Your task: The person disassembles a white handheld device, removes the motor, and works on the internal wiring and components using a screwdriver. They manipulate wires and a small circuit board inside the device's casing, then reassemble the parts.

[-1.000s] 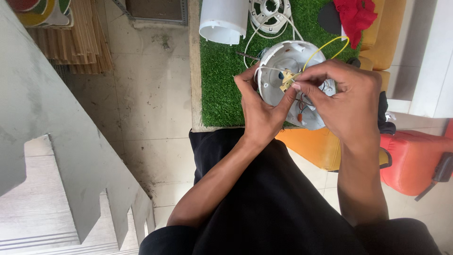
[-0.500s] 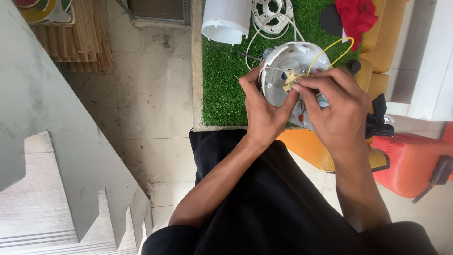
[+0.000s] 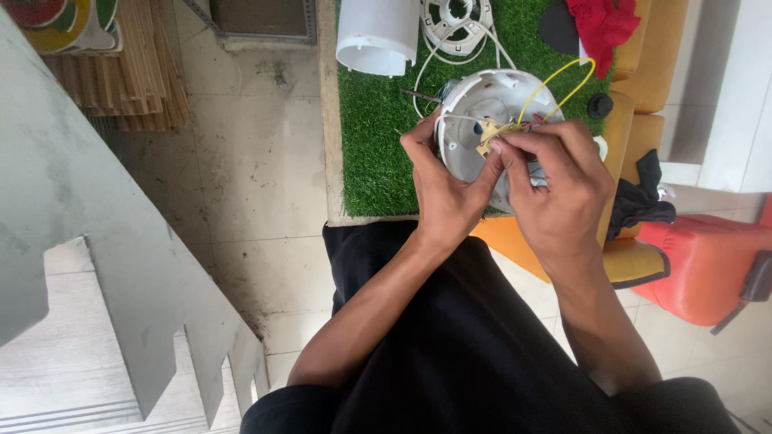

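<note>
Green turf mat point(image 3: 378, 153), far: work surface. White round housing point(image 3: 482, 120) on it, gripped at its left rim by my left hand point(image 3: 442, 189). Tan terminal piece point(image 3: 492, 138) inside, pinched by my right hand point(image 3: 555, 189). Yellow wire point(image 3: 563, 76) loops right; best kept slack, housing steady.

The floor point(image 3: 241, 185) is pale tile, stained and scuffed, with dark grime along the joints. A wooden board point(image 3: 328, 120) topped with green turf point(image 3: 374, 145) stands over it. At the upper left lies a stack of wooden slats point(image 3: 137, 72), with a colourful item point(image 3: 48, 20) on top of it. A grey notched panel point(image 3: 88, 233) slants across the left side, above pale steps point(image 3: 48, 378). A metal frame point(image 3: 257, 20) sits at the top edge. To the right are yellow cushions point(image 3: 635, 120), a red cloth point(image 3: 603, 24), a black cloth point(image 3: 639, 201), a red-orange seat point(image 3: 708, 265) and a white wall point(image 3: 724, 88). The light is soft and even.
</note>
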